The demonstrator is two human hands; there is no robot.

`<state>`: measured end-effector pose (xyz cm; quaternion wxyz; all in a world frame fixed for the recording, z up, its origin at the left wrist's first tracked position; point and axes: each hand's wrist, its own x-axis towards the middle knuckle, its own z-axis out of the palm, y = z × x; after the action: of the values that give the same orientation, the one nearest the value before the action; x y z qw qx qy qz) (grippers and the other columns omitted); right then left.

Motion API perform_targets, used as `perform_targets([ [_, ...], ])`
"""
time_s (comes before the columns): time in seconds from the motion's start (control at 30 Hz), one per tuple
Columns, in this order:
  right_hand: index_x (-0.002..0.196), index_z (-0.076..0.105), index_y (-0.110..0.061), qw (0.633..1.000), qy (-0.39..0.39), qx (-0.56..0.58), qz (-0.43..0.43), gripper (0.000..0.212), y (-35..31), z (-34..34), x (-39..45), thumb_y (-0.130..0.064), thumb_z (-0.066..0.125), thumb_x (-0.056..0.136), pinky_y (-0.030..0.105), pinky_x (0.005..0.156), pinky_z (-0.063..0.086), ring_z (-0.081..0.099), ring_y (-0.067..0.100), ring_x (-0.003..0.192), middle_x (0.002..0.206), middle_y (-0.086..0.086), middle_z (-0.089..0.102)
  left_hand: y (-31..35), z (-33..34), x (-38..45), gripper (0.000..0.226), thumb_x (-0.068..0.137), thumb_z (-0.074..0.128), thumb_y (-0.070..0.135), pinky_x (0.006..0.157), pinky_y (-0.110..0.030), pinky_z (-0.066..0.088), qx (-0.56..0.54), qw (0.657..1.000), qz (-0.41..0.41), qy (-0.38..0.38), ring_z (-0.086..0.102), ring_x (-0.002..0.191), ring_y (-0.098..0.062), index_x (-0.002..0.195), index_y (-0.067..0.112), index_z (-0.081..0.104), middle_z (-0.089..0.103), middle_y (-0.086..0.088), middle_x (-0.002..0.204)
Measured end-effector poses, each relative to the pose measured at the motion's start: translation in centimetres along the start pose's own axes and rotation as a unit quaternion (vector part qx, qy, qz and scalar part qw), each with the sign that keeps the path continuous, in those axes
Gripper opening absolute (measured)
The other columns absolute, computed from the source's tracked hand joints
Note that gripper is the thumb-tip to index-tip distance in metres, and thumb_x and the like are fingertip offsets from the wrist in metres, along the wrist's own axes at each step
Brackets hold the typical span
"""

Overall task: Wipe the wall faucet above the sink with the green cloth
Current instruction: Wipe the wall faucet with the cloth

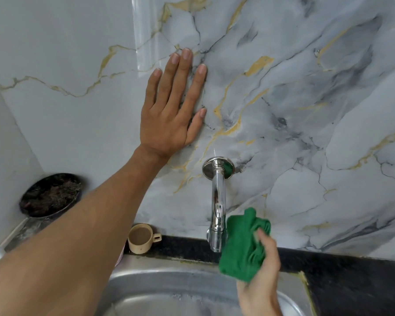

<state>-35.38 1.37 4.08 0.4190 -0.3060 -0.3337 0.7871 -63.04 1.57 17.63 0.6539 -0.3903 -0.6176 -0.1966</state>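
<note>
A chrome wall faucet juts from the marble-patterned wall and hangs over the steel sink. My right hand grips a bunched green cloth, which sits against the right side of the spout's lower end. My left hand lies flat on the wall, fingers spread, above and left of the faucet's round base plate. It holds nothing.
A beige cup stands on the dark ledge left of the spout. A dark pan with dark residue leans in the left corner. A black counter strip runs right of the sink.
</note>
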Motion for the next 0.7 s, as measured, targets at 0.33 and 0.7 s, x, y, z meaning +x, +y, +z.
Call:
perform_targets([
  [0.33,0.151,0.046,-0.01,0.822,-0.405,0.164,0.366,0.105,-1.6,7.6,6.5,-0.083,0.06,0.076,0.057,0.106,0.05,0.048,0.046,0.14,0.152,0.027,0.051,0.1,0.1,-0.1,0.065,0.104,0.033,0.04,0.128,-0.05,0.029,-0.013,1.0,-0.003,0.004,0.037,0.154,-0.037,0.163,0.012,0.034,0.042,-0.022,0.163],
  [0.7,0.135,0.065,-0.014,0.936,-0.262,0.035,0.233,0.094,0.7,-0.4,0.8,-0.078,0.074,0.066,0.037,0.064,0.063,0.069,0.043,0.116,0.134,0.023,0.069,0.1,-0.1,0.1,0.065,0.099,0.038,0.038,0.124,-0.051,0.036,-0.003,1.0,-0.008,0.011,0.045,0.149,-0.037,0.158,0.011,0.042,0.049,-0.022,0.159],
])
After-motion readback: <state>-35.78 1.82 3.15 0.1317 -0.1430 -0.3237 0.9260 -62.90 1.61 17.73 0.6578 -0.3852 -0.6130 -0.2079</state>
